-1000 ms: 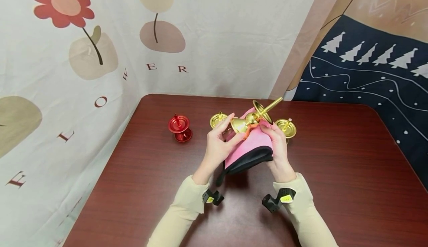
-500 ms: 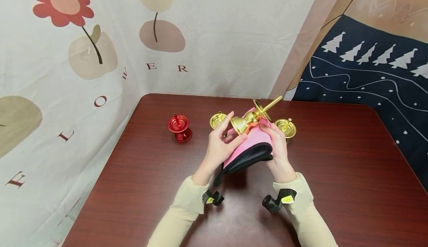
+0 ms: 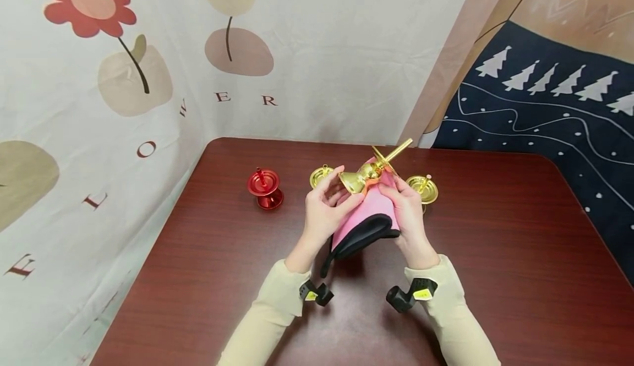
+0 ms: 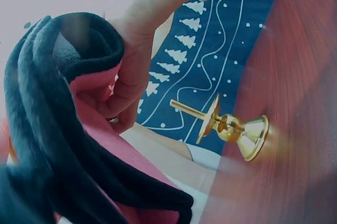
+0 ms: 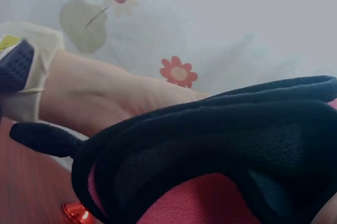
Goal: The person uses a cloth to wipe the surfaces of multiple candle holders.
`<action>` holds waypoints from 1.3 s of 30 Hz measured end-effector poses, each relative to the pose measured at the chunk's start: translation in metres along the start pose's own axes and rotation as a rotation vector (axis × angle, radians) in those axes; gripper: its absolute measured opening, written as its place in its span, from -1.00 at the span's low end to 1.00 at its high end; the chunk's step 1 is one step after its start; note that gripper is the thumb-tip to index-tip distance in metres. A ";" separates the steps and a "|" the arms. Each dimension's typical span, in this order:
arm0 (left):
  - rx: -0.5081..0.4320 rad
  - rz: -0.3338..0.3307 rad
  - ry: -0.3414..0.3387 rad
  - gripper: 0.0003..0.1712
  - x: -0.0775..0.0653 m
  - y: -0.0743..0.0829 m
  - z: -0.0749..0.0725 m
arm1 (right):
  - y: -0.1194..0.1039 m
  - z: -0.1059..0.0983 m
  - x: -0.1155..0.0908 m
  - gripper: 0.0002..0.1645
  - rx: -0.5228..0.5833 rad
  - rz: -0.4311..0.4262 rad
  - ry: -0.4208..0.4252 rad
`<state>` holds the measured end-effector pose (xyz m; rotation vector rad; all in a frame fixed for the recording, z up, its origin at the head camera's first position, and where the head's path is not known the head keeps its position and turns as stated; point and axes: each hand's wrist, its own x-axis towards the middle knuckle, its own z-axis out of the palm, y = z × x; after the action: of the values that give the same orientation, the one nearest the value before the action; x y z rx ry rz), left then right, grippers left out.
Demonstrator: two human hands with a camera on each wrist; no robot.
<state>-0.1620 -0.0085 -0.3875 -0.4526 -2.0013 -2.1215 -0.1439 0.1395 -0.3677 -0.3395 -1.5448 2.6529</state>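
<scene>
Gold candlestick [image 3: 369, 172] is pinched at its base by the left hand [image 3: 324, 217] and cloth-wrapped [image 3: 369, 217] by the right hand [image 3: 408, 220], so smooth metal could slip.

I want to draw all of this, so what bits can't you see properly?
- Head view: the cloth covers the middle of the gold candlestick.
- Head view: the hands hide part of the small gold holder.
- Right wrist view: the cloth fills the picture; the red holder is cut off at the bottom edge.

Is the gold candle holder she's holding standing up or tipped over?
Tipped. The gold candle holder slants, spike up-right, held off the table.
</scene>
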 end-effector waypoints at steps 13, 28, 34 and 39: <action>0.065 0.081 0.148 -0.30 0.006 0.004 -0.001 | 0.011 0.006 -0.017 -0.65 -0.511 -0.549 -0.014; 0.035 0.128 0.156 -0.36 0.004 0.002 0.000 | -0.002 0.006 -0.007 -0.66 -0.768 -1.016 -0.233; -0.123 0.047 0.152 -0.43 0.005 -0.001 -0.001 | 0.010 -0.007 -0.008 -0.69 -0.657 -0.895 -0.198; -0.162 0.008 0.149 -0.48 0.004 0.001 -0.002 | 0.014 -0.011 -0.008 -0.69 -0.584 -0.683 -0.156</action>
<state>-0.1657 -0.0100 -0.3849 -0.3151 -1.7539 -2.2503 -0.1331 0.1407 -0.3836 0.3380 -1.9974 1.7244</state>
